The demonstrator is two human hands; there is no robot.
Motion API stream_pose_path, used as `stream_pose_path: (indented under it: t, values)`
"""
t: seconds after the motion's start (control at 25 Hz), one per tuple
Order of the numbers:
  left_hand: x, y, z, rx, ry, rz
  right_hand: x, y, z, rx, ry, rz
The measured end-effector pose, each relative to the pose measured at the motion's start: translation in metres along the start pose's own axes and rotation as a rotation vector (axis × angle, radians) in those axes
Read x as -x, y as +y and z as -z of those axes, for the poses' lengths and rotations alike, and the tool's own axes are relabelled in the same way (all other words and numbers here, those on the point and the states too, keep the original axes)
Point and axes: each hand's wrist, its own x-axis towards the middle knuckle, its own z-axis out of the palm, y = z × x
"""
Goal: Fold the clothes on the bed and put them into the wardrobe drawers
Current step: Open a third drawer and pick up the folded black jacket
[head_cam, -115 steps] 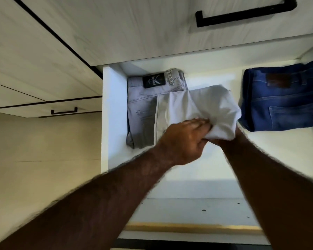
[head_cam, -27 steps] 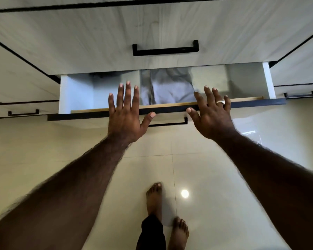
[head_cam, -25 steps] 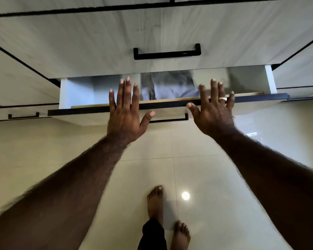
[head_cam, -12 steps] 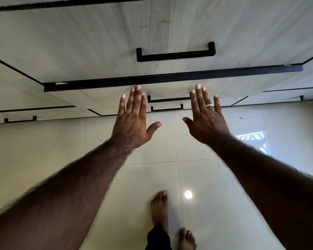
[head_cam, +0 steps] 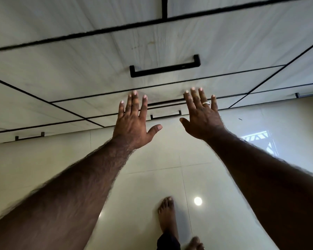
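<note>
The pale wood-grain wardrobe front fills the upper view, and its lower drawer (head_cam: 101, 108) sits flush with the other fronts. Its black handle (head_cam: 165, 115) shows between my two hands. My left hand (head_cam: 134, 121) is flat with fingers straight and spread, fingertips at the drawer front. My right hand (head_cam: 201, 116), wearing a ring, is equally flat, fingertips at the same front. Neither hand holds anything. No clothes are visible; the drawer's contents are hidden.
Above is another drawer front with a black bar handle (head_cam: 164, 68). More handles sit at the far left (head_cam: 29, 137) and far right (head_cam: 308, 94). Glossy beige floor tiles (head_cam: 152, 186) lie below, with my bare feet (head_cam: 167, 213) at the bottom.
The drawer with the folded clothes, open a second ago, has been pushed fully shut by both flat hands. My hands have followed it forward to the wardrobe front.
</note>
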Motion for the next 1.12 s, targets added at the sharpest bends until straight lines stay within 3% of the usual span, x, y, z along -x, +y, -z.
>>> stream_pose_path:
  t: [0.16,0.32,0.6,0.76,1.12]
  values:
    - [0.034,0.017,0.039,0.061,0.104,-0.044,0.055,-0.004,0.04,-0.098,0.144,-0.067]
    - [0.06,0.083,0.103,0.101,0.164,-0.111,0.148,0.023,0.094,-0.126,0.247,-0.195]
    - [0.086,0.149,0.169,0.03,0.143,-0.185,0.225,0.041,0.152,-0.128,0.249,-0.159]
    - [0.076,0.142,0.129,-0.039,0.084,-0.144,0.206,0.043,0.116,-0.101,0.206,-0.147]
    - [0.006,0.064,-0.087,-0.04,-0.136,-0.086,0.054,0.008,-0.094,-0.14,-0.028,0.022]
